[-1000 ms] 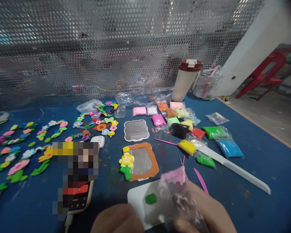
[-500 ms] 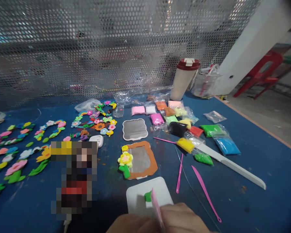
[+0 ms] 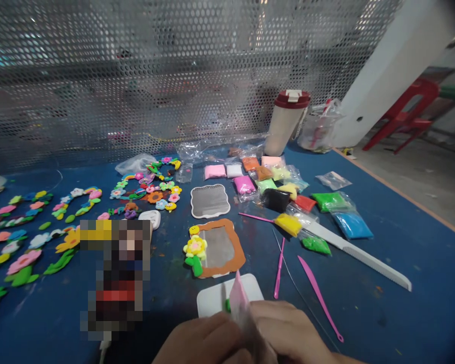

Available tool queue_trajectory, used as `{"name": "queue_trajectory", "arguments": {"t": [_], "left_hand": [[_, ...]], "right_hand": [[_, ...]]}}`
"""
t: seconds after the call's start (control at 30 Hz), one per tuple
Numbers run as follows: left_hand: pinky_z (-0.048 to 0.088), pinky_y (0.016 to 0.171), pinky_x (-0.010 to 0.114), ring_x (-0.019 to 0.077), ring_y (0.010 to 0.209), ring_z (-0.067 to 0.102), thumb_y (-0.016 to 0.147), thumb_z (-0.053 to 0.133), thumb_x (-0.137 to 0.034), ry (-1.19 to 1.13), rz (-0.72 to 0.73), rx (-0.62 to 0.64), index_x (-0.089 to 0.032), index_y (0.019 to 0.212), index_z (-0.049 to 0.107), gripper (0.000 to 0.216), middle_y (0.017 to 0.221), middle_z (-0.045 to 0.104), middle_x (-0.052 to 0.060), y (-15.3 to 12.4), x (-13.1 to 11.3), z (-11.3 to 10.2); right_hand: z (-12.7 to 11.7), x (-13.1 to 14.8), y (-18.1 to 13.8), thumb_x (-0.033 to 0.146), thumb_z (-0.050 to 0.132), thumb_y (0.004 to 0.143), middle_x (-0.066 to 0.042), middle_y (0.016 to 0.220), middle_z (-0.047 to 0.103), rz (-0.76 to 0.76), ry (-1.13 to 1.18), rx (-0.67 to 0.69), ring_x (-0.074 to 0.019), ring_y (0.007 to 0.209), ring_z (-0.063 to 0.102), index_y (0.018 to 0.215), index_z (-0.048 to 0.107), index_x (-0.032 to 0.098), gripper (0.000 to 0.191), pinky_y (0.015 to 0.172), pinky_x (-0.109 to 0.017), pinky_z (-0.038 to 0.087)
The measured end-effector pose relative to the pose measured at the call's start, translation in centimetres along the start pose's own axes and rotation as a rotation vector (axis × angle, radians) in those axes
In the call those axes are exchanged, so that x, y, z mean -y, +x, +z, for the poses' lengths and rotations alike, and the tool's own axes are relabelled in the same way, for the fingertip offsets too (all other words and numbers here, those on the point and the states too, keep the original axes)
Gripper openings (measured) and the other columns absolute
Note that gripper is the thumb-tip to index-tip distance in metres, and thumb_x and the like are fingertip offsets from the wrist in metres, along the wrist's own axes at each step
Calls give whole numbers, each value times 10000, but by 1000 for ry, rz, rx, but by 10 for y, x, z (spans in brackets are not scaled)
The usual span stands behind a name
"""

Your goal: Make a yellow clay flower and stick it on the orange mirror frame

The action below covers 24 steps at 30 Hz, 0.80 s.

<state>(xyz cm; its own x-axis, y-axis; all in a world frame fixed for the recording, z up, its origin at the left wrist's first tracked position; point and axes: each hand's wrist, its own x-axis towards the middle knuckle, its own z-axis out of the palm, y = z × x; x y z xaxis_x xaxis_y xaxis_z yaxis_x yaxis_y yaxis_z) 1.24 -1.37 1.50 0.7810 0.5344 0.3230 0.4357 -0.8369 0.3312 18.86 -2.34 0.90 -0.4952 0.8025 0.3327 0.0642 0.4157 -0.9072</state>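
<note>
At the bottom of the view, my left hand (image 3: 202,336) and my right hand (image 3: 288,328) are both closed on a pink clay packet (image 3: 239,298), held upright between them. Its lower part is shiny, and the fingers partly cover it. Behind the packet lies a white tray (image 3: 212,298) with a bit of green clay (image 3: 228,305) on it, mostly hidden. Beyond the tray is a mirror with a brown clay frame (image 3: 235,247), a yellow flower (image 3: 195,246) and green leaves on its left side. A plain white-edged mirror (image 3: 210,201) lies farther back.
Several coloured clay packets (image 3: 276,199) lie at right centre, near a white comb-like tool (image 3: 375,265) and a pink modelling knife (image 3: 320,298). Clay-flower frames (image 3: 26,263) spread over the left. A lidded cup (image 3: 288,121) stands at the back before a perforated metal screen (image 3: 136,76).
The pink packet has risen and shows more of its face. My left hand has come up beside it, and both hands cover more of the tray.
</note>
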Motion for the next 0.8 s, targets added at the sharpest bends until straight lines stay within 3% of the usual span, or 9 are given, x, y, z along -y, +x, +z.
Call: {"name": "queue_trajectory", "arguments": {"t": [0.1,0.23,0.37,0.43,0.53,0.67,0.8], "left_hand": [[235,376,206,80,473,463,947,363,-358,-18,20,81,-210,676,511,343,586,547,-59,3,6,-3],[284,424,226,86,510,507,953,369,-303,-53,29,255,-203,749,563,298,648,605,-56,19,6,-35],[333,447,222,94,523,531,989,185,-238,55,28,160,-191,729,549,450,645,612,-37,20,2,-46],[347,457,218,102,513,511,982,165,-205,92,78,58,-193,708,533,458,620,586,-28,12,2,-38],[341,448,189,90,485,472,965,222,-187,92,118,-43,-198,711,522,393,577,542,-36,0,4,-23],[344,433,177,88,487,464,948,282,-202,74,123,-32,-200,714,501,321,584,538,-39,-3,4,-14],[316,389,176,82,493,481,957,279,-213,70,111,-13,-198,739,475,294,663,586,-40,5,0,-18]], "right_hand": [[-1,3,4,511,462,861,20,599,403,111,101,26,-90,576,407,551,317,193,467,531,-217,331],[-1,10,9,512,460,857,22,603,408,135,126,45,-92,579,406,563,359,192,446,534,-207,360],[-10,26,7,472,362,922,-1,649,491,105,-96,3,-103,632,481,609,446,187,432,600,-201,417],[-14,32,7,441,326,943,-12,663,510,54,-218,5,-111,675,511,605,448,190,439,650,-204,436],[-13,29,8,448,320,947,27,583,440,-84,-171,9,-83,588,459,564,340,195,460,559,-171,399],[-2,10,11,466,290,949,46,539,361,-195,-89,-9,-75,520,386,557,240,201,477,486,-170,353],[1,5,8,502,201,949,15,539,416,-203,-182,-12,-100,518,409,554,299,211,500,474,-192,377]]}}
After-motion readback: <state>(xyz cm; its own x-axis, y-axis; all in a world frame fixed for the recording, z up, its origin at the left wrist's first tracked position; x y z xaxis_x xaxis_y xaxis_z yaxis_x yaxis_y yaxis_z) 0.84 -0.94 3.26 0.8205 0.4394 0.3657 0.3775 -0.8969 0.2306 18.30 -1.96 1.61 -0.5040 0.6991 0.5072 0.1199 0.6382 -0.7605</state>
